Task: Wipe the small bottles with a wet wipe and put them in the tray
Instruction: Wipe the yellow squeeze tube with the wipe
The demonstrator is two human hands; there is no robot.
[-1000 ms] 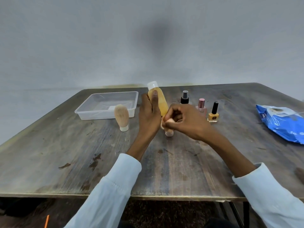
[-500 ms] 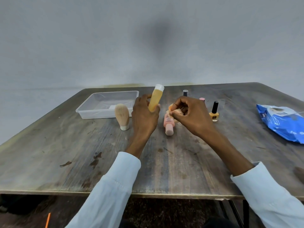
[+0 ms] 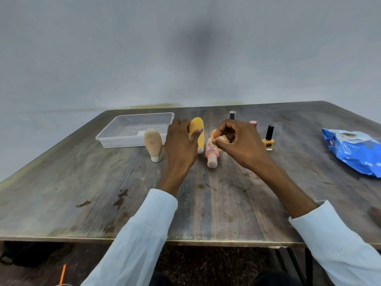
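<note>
My left hand (image 3: 181, 145) grips a yellow bottle (image 3: 197, 131) at mid table, thumb across its front, the white cap pointing down near the tabletop. Just to the right, my right hand (image 3: 241, 143) pinches a small crumpled wet wipe (image 3: 219, 139), close to the yellow bottle but apart from it. Below the wipe a pink bottle (image 3: 212, 155) lies on the table. A beige bottle (image 3: 153, 144) stands cap down left of my left hand. The clear plastic tray (image 3: 115, 139) sits at the back left, with a small white item inside.
A yellow nail polish (image 3: 268, 141), a pink-capped bottle (image 3: 253, 122) and a dark-capped spray bottle (image 3: 232, 115) stand behind and right of my right hand. A blue wipes pack (image 3: 354, 151) lies at the far right. The table's front edge (image 3: 185, 238) is near me.
My left hand has turned the yellow bottle over, from cap up to cap down, and lowered it. My right hand with the wipe has drawn slightly right, uncovering the pink bottle.
</note>
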